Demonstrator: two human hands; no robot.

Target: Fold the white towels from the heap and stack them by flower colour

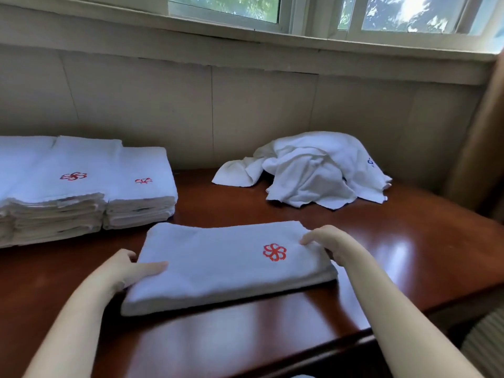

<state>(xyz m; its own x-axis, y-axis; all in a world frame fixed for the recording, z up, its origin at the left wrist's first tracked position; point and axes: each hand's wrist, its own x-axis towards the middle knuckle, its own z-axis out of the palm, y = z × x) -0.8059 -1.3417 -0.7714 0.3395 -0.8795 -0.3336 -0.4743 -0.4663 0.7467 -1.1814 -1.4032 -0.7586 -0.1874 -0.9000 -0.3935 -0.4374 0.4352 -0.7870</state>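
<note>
Polished table (409, 241): left hand (128, 271) and right hand (326, 241) grip the folded towel (218, 263) ends at lower centre. Risk judged: layers could slide apart in carrying to the red-flower stacks (81, 186), upper left.

We see a glossy reddish-brown desk (409, 241) set against a beige panelled wall (245, 105), with a window (354, 17) above its far edge.

stacks (81, 192) left, heap (308, 170) right, gap between

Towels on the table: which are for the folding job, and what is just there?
For the job: folded towel, left hand, right hand, heap, red-flower stacks.
Just there: table, window.
</note>
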